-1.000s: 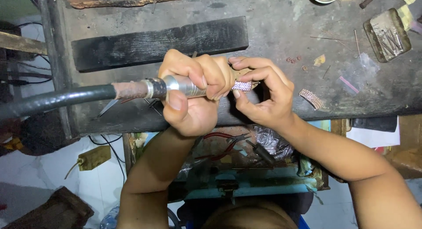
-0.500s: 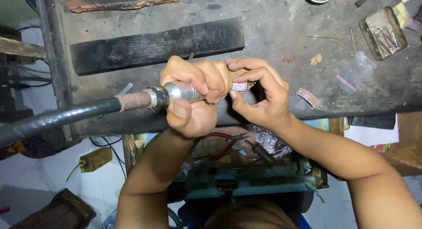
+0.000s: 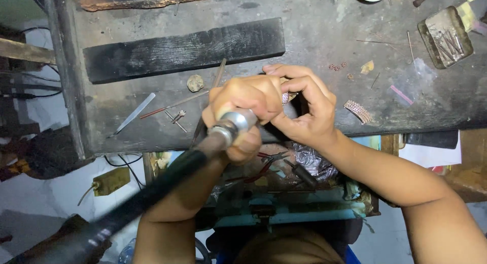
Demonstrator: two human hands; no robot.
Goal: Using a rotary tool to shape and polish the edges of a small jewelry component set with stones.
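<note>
My left hand (image 3: 246,107) is closed around the metal handpiece (image 3: 234,125) of a rotary tool, whose thick black flexible shaft (image 3: 137,203) runs down to the lower left. My right hand (image 3: 307,109) pinches a small sparkling piece of jewellery (image 3: 285,97) between thumb and fingers, right against the tool's tip. Both hands press together over the near edge of a dark, worn workbench (image 3: 324,30). The tool's tip is hidden between the fingers.
A black wooden block (image 3: 182,48) lies across the bench. A blade, thin rods and small bits (image 3: 177,116) lie left of my hands. A curved jewelled strip (image 3: 358,111) rests at right, tiny beads (image 3: 339,66) beyond it. A tray of metal pins (image 3: 445,37) sits far right. Pliers (image 3: 264,165) lie in the drawer below.
The flexible shaft has swung from pointing left to hanging down toward the lower left. My left hand has turned with the handpiece; both hands stay pressed together on the piece.
</note>
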